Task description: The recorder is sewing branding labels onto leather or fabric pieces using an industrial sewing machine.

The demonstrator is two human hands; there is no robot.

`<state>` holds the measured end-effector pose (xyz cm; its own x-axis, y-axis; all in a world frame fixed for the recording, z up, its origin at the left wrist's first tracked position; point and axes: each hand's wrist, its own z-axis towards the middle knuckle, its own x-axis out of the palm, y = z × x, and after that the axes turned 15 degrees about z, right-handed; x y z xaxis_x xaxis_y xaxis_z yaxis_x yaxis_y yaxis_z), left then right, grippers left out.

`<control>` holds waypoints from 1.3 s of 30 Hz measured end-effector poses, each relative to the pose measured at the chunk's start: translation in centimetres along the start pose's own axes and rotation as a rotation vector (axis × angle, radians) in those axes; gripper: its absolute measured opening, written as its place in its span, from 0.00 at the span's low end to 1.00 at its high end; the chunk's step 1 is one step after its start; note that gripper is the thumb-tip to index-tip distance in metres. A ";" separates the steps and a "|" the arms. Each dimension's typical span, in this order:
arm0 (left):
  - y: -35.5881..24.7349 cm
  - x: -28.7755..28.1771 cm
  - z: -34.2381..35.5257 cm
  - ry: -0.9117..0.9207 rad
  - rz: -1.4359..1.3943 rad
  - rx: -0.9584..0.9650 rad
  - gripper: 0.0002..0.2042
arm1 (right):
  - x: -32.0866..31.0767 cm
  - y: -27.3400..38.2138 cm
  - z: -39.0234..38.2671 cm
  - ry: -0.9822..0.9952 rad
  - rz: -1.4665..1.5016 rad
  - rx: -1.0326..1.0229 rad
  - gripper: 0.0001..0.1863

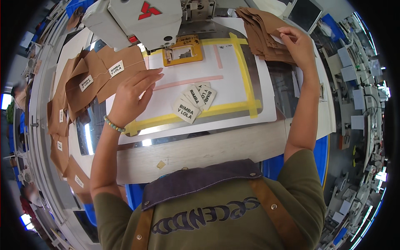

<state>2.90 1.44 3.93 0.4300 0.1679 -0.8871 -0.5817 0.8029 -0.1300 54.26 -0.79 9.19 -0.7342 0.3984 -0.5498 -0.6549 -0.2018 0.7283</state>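
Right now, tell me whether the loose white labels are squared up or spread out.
Spread out: the white labels lie fanned, partly overlapping, turned at different angles.

A pale table (233, 150) carries everything, with a large white sheet (233, 89) bordered by yellow tape (246, 83). On the sheet's near part lie fanned white labels (187, 109). Left of the sheet, overlapping brown pieces (79, 93) spread out; beside its far right corner sits a brown stack (260, 37). Nearer than the sheet lies a small tan scrap (161, 164).
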 end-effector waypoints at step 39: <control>2.6 4.5 -0.5 -0.044 0.505 0.173 0.11 | 17.3 2.1 -6.6 0.577 -0.326 -0.437 0.33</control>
<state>2.99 4.02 -0.57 0.1568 0.5786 -0.8004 -0.6029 0.6980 0.3864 39.02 -0.23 -1.44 -0.3917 -0.0043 -0.9201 -0.7761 -0.5356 0.3329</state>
